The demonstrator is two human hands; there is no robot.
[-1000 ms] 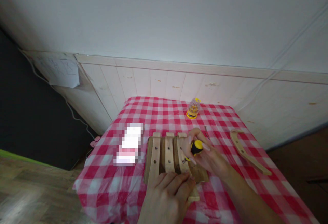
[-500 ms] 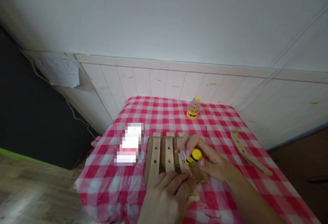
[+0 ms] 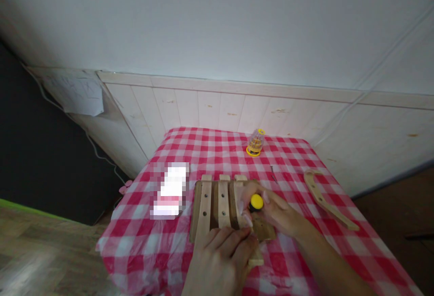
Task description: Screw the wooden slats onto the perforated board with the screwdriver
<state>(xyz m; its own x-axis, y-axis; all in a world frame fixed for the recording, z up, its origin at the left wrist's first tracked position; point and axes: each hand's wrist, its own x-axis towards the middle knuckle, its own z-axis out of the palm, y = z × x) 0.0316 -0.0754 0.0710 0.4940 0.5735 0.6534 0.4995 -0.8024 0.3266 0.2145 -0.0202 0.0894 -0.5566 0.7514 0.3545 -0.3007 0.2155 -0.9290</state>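
A brown wooden board (image 3: 266, 230) lies on the table, with three pale curved wooden slats (image 3: 205, 203) across it. Dark screw heads show in the left and middle slats. My right hand (image 3: 280, 212) is closed around a short yellow-and-black screwdriver (image 3: 257, 202). Its yellow cap faces up over the right slat (image 3: 239, 193), and its tip is hidden. My left hand (image 3: 224, 253) is closed over the near part of the slats, with its fingertips gripping the right slat. The near end of that slat sticks out beside my left hand.
A loose curved wooden slat (image 3: 327, 205) lies at the right. Behind the board are a small metal piece (image 3: 273, 175) and a clear, yellow-based bit case (image 3: 255, 143). A blurred white item (image 3: 171, 190) lies left on the checked tablecloth (image 3: 142, 237). A panelled wall stands behind.
My right hand has shifted slightly left, and the screwdriver has tipped from leaning right to more upright over the right slat. My left hand keeps its place.
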